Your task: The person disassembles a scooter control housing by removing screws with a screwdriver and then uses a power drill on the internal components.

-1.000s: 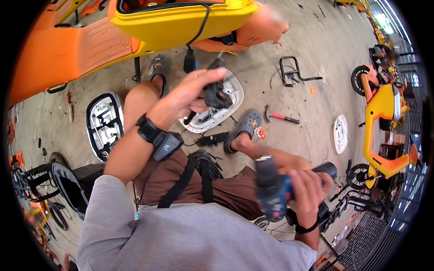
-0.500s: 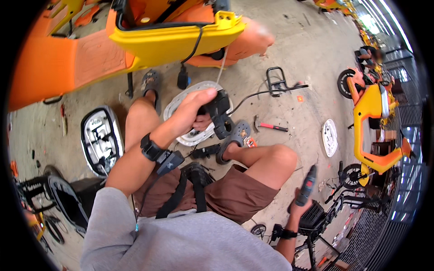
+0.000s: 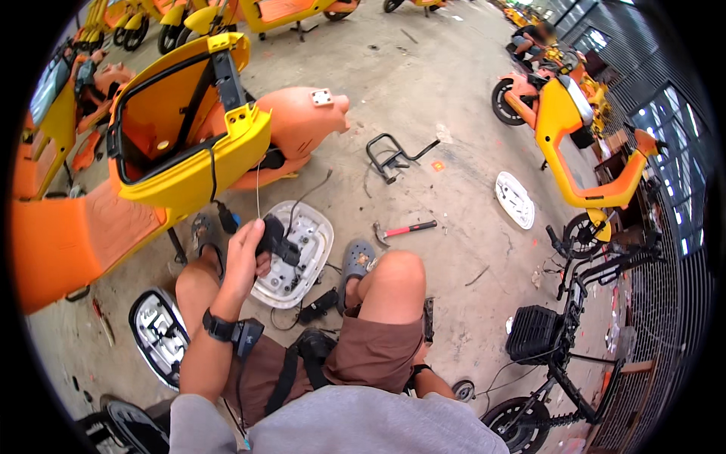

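My left hand [image 3: 243, 256] is closed around a small black latch-like part [image 3: 281, 244]. A thin pale cable [image 3: 259, 193] runs from it up to the yellow and orange scooter body [image 3: 181, 198]. Below this hand a white plastic shell [image 3: 311, 280] lies on the floor with its hollow side up. My right hand [image 3: 424, 352] is low beside my bent knee, its fingers mostly hidden. Just above it lies or stands a dark elongated object [image 3: 429, 321], partly behind the knee; whether the hand grips it is not visible.
A red-handled hammer [image 3: 408, 228] and a black tubular frame [image 3: 389, 157] lie ahead on the floor. Another white shell [image 3: 515, 200] is at the right, before a yellow scooter [image 3: 560, 144]. A bare black bike frame [image 3: 561, 356] stands near right; a person [image 3: 533, 39] crouches far off.
My view has swung to the right, showing more scooters at the back. My right hand, which held up a grey power screwdriver, has dropped beside my knee. The left hand keeps the black part.
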The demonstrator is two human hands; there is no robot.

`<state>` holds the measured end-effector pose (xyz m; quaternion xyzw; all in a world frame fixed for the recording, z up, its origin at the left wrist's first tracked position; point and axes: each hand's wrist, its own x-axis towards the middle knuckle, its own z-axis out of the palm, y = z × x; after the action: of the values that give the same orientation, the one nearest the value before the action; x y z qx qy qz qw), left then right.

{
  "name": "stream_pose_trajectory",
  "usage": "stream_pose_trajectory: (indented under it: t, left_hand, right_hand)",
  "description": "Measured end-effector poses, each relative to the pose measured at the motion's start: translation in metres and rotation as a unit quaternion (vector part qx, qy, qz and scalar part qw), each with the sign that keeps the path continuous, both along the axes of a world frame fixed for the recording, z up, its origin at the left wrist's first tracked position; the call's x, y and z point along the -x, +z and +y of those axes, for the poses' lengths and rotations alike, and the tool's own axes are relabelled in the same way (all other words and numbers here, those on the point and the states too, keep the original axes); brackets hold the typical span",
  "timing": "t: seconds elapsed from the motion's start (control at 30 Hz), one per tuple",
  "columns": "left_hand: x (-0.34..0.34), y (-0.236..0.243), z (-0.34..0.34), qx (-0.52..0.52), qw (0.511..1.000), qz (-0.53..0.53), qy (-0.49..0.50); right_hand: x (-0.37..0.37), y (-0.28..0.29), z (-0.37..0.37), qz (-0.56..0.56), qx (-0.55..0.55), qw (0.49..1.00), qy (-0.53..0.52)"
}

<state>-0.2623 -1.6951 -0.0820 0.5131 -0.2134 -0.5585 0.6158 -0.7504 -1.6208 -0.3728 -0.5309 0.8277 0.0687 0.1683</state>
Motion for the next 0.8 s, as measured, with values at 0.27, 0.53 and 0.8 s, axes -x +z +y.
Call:
stream_pose_trajectory:
  t: [0.27,0.53,0.8]
  left_hand:
    - [-0.008,-0.008,0.002,0.100,0.993,0.040,-0.043]
    - [-0.016,-0.008,0.013,0.177,0.979,0.042,-0.093]
    - [-0.022,0.005,0.028,0.192,0.978,0.002,-0.078]
  right_hand:
    - [-0.042,-0.028,0.012,-0.011,-0.103,0.992,0.073]
    - [0.015,-0.002,-0.027,-0.170,-0.071,0.982,0.043]
    - [-0.038,0.265,-0.120,-0.567,0.258,0.775,-0.104]
